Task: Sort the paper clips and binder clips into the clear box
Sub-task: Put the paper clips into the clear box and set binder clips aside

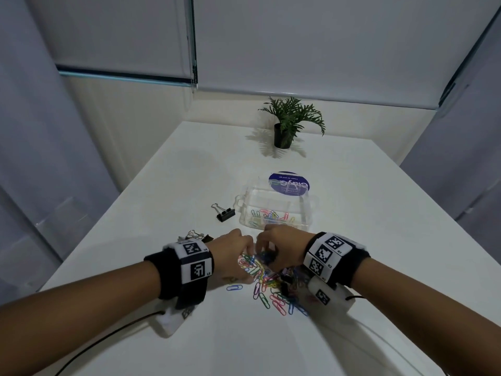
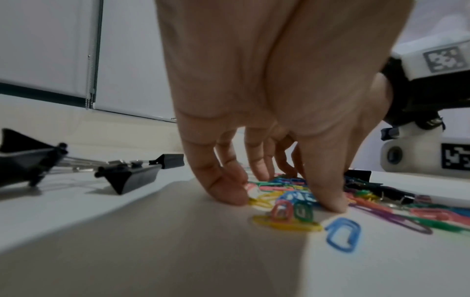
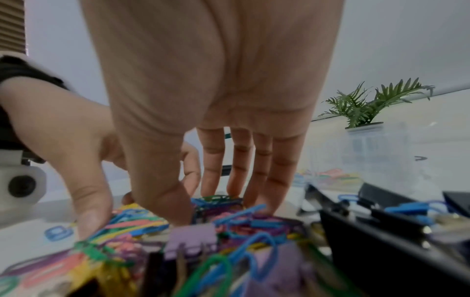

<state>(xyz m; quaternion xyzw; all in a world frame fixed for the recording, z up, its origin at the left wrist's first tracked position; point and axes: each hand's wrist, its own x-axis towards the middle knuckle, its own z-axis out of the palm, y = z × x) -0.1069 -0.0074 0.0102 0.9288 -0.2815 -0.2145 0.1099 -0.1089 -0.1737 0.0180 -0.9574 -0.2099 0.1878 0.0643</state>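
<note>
A heap of coloured paper clips [image 1: 267,283] lies on the white table, with small black and purple binder clips [image 3: 190,239] mixed in. My left hand [image 1: 238,252] reaches down onto the heap's left side, thumb and fingertips [image 2: 226,193] touching the table around a clump of clips [image 2: 287,198]. From the right, my right hand [image 1: 273,249] points nearly straight fingers [image 3: 277,180] down into the heap. Neither hand has clearly lifted anything. Just beyond the hands stands the clear box [image 1: 244,202], lid open, with paper clips [image 1: 271,217] in its near compartment.
One black binder clip [image 1: 223,213] lies left of the box. More black binder clips [image 1: 195,236] sit behind my left wrist, and in the left wrist view these clips [image 2: 132,176] are at the left. A potted plant [image 1: 287,126] stands at the table's far end.
</note>
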